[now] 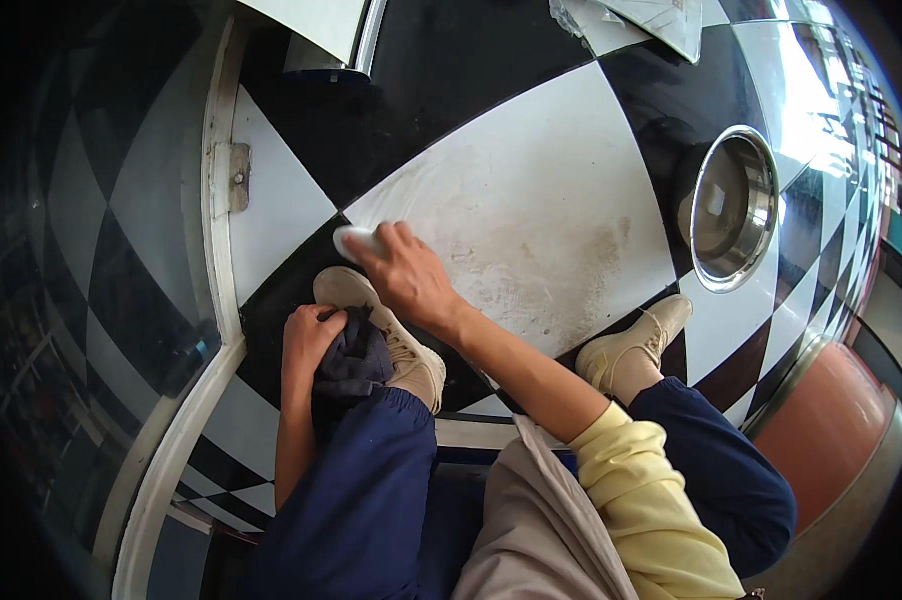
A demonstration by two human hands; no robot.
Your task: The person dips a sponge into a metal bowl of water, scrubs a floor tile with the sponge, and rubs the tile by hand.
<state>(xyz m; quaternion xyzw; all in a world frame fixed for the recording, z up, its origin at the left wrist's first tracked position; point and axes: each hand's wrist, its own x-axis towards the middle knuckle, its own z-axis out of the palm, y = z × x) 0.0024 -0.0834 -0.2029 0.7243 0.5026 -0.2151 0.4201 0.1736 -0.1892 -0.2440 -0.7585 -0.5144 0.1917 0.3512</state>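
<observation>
My right hand (pixel 408 277) is closed around a small white sponge (pixel 356 243), which shows only in part beyond my fingers. It is at the left corner of a large white floor tile (pixel 531 170), where the tile meets black ones. Brownish smears and dirt (pixel 581 280) mark that tile, mostly toward its lower right side. Beside my left shoe (pixel 411 350), my left hand (pixel 311 340) grips a bunched dark grey cloth (pixel 359 355). The cloth hangs between the hand and the shoe.
A steel bowl (pixel 768 255) with liquid stands on the floor at the right. My right shoe (pixel 631 345) rests at the tile's lower edge. A white-framed glass panel (pixel 218 200) runs along the left. An orange-pink rounded object (pixel 821 430) is at lower right.
</observation>
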